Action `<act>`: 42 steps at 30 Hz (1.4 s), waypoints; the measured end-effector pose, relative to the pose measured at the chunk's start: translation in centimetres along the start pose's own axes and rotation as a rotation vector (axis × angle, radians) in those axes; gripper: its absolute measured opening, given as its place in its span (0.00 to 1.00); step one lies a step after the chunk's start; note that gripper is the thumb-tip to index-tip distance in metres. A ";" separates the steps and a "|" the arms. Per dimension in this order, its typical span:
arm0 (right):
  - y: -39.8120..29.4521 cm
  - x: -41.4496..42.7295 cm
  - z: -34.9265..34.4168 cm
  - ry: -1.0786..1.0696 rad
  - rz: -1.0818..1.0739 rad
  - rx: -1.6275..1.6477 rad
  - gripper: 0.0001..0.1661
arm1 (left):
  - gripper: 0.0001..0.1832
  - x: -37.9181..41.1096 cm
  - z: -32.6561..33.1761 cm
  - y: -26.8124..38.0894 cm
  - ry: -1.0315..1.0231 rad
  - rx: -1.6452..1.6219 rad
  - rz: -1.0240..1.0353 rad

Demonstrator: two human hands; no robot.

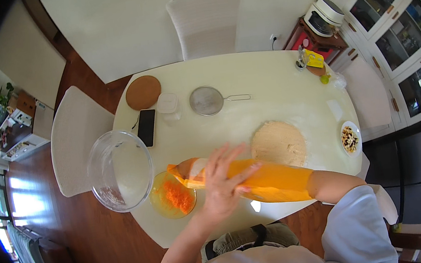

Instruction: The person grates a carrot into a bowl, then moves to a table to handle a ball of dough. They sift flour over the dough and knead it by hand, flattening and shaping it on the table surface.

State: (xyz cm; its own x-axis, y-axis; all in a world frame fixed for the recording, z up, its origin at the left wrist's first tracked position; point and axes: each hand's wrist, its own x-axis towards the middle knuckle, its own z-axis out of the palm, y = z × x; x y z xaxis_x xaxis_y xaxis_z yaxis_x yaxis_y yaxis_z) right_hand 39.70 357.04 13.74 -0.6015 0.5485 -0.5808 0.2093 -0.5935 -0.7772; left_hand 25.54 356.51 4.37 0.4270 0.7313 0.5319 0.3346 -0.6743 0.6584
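An orange-yellow plastic bag (275, 178) covers my right forearm nearly to the elbow. It hides my right hand, so its fingers cannot be seen. My left hand (220, 181), blurred, lies across the bag with its fingers spread. Below the bag's far left end, a clear bowl (156, 201) holds shredded orange carrot (179, 197). A large clear mixing bowl (132, 172) with pale residue stands left of it, by the table edge. Just beyond the bag, a round pale mound of flour or dough (277, 143) rests on the table.
Further back lie a round-mesh strainer (206, 101), a lidded clear container (168, 105), a dark-screened phone (147, 128) and a brown round mat (143, 92). A white dish of chopped nuts or dried fruit (350, 139) sits near the right edge. Chairs (207, 21) flank the table (180, 139).
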 end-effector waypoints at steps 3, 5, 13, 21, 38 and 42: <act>-0.3 0.2 -0.2 0.037 0.002 0.043 0.23 | 0.28 0.9 -1.7 -1.3 0.097 -0.048 -0.095; -0.4 -0.1 -0.8 0.072 0.015 0.044 0.23 | 0.29 1.3 -3.3 -2.2 0.130 -0.053 -0.094; -0.5 -3.1 -3.0 0.175 0.086 -0.208 0.19 | 0.26 0.6 -6.5 -5.1 0.350 -0.152 0.003; -1.0 -5.3 -3.7 0.196 -0.080 0.011 0.18 | 0.19 1.1 -7.2 -6.2 0.401 -0.179 -0.002; 0.7 -8.3 -10.8 0.490 -0.652 0.254 0.16 | 0.34 8.5 -15.4 -12.6 0.814 -0.411 -0.511; 3.5 -5.1 -11.8 0.562 -0.515 0.178 0.16 | 0.34 12.4 -18.0 -16.0 0.953 -0.416 -0.480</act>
State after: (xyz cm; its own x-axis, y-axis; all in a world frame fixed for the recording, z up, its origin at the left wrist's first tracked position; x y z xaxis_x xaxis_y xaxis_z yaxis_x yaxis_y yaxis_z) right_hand 52.64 359.11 11.13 -0.0984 0.9683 -0.2295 -0.1454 -0.2421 -0.9593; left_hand 10.39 378.26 10.00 -0.5394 0.8044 0.2491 -0.0883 -0.3482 0.9332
